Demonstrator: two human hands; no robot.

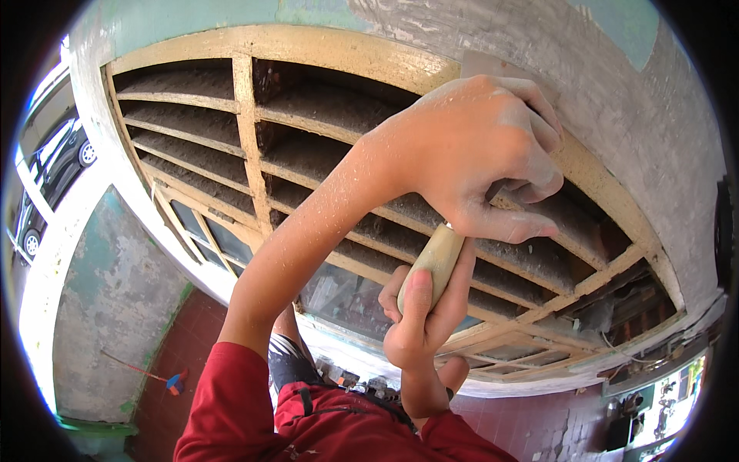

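My right hand (427, 304) is closed around the pale, rounded handle (436, 262) of a hand tool, thumb along its side. A bit of metal shows at the handle's upper end, and the rest of the tool is hidden behind my left hand (500, 154). That hand, dusted with pale powder, is bent over the top of the tool with its fingers curled; what they grip is hidden. Above its knuckles a flat grey-brown piece (493, 65) shows against the frame, and I cannot tell if it is the tool's blade. Both hands are before a cream wooden louvre frame (245, 131).
Dusty slats (181, 127) fill the frame, with window panes (346, 296) below. Worn grey plaster (677, 146) surrounds it. At lower left are a low patchy wall (115, 308), a red tiled floor (192, 346) and a blue-and-orange object (175, 383). A dark car (58, 165) stands outside.
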